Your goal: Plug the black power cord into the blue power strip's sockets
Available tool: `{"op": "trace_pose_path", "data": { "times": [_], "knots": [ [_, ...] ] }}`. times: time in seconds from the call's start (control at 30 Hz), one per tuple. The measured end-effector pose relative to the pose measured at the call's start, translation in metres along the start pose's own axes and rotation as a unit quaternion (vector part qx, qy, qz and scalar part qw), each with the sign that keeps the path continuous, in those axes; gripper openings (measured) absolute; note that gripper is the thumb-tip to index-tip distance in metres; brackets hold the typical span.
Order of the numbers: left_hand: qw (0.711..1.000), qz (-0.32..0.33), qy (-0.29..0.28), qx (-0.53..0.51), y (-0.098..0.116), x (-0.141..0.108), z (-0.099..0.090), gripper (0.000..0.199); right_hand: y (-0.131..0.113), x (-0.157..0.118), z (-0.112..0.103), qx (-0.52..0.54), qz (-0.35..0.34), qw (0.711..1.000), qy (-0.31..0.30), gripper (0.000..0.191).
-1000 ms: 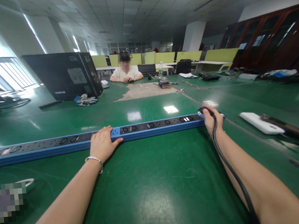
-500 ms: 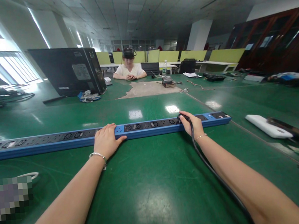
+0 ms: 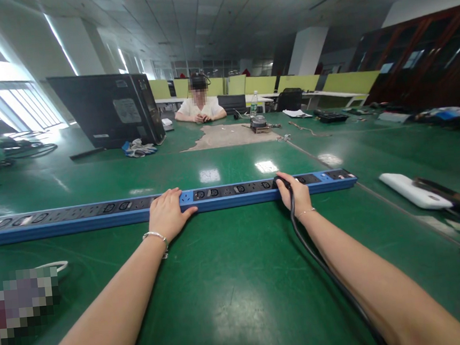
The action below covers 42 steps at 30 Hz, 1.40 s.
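Observation:
A long blue power strip [image 3: 232,202] with black socket sections lies across the green table [image 3: 230,264]. My left hand [image 3: 167,213] grips it left of the middle, fingers over the top and thumb along the front side. Toward the right end, my right hand [image 3: 294,191] is closed around a black plug [image 3: 278,182] against the sockets. From the plug a black cable [image 3: 322,266] runs down beside my right forearm. My fingers partly hide the plug, so how deep it sits cannot be seen.
A black computer case [image 3: 107,110] stands back left, with gloves [image 3: 139,147] beside it. A person [image 3: 201,108] sits across the table. At right lie a white object [image 3: 412,191] and a dark one. A blurred-out item [image 3: 20,303] is at lower left.
The view has shifted slightly, moving most things a little to the right. Both hands keep their holds; the plug and cable sit slightly further left along the strip.

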<state>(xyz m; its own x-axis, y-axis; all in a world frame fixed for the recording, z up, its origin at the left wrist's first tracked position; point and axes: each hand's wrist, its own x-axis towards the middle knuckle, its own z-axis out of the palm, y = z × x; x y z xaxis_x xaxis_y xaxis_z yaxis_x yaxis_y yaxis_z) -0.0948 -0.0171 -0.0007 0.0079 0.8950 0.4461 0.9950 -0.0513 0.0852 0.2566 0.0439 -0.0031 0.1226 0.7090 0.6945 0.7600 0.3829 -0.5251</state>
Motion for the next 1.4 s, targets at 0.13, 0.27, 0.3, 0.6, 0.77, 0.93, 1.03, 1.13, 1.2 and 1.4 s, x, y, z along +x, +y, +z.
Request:
{"op": "trace_pose_path", "data": {
  "times": [0.13, 0.27, 0.3, 0.6, 0.77, 0.93, 1.03, 1.13, 1.2, 1.4],
  "knots": [
    [1.0, 0.0, 0.003, -0.011, 0.0, 0.0, 0.001, 0.061, -0.027, 0.007, -0.006, 0.087, 0.023, 0.988, 0.126, 0.037],
    [1.0, -0.002, 0.007, -0.017, -0.001, 0.0, 0.001, 0.061, -0.07, 0.0, 0.01, 0.159, -0.022, 0.987, 0.013, 0.035],
    [1.0, -0.001, 0.007, -0.018, -0.001, 0.0, 0.002, 0.061, -0.079, -0.003, 0.018, 0.171, -0.023, 0.985, -0.018, 0.034],
    [1.0, -0.006, -0.008, -0.028, 0.001, 0.0, -0.001, 0.062, -0.115, -0.014, 0.069, 0.152, 0.028, 0.982, -0.11, 0.03],
    [1.0, 0.001, 0.002, -0.025, 0.0, 0.0, 0.001, 0.061, -0.12, -0.018, 0.068, 0.08, 0.019, 0.987, -0.138, 0.033],
    [1.0, -0.001, 0.005, -0.025, 0.0, 0.0, 0.002, 0.06, -0.126, -0.025, 0.068, 0.041, -0.026, 0.992, -0.119, 0.034],
    [1.0, -0.001, 0.003, -0.028, 0.0, 0.0, 0.001, 0.061, -0.128, -0.028, 0.07, 0.039, -0.042, 0.992, -0.11, 0.033],
    [0.999, -0.002, 0.001, -0.034, 0.0, 0.0, 0.001, 0.062, -0.128, -0.029, 0.071, 0.021, -0.057, 0.992, -0.109, 0.034],
    [0.999, -0.003, 0.001, -0.036, 0.0, 0.0, 0.001, 0.062, -0.129, -0.029, 0.072, 0.008, -0.067, 0.992, -0.111, 0.035],
    [0.999, -0.003, 0.005, -0.036, 0.0, 0.0, 0.001, 0.062, -0.131, -0.027, 0.068, -0.024, -0.076, 0.991, -0.111, 0.033]
  ]
}}
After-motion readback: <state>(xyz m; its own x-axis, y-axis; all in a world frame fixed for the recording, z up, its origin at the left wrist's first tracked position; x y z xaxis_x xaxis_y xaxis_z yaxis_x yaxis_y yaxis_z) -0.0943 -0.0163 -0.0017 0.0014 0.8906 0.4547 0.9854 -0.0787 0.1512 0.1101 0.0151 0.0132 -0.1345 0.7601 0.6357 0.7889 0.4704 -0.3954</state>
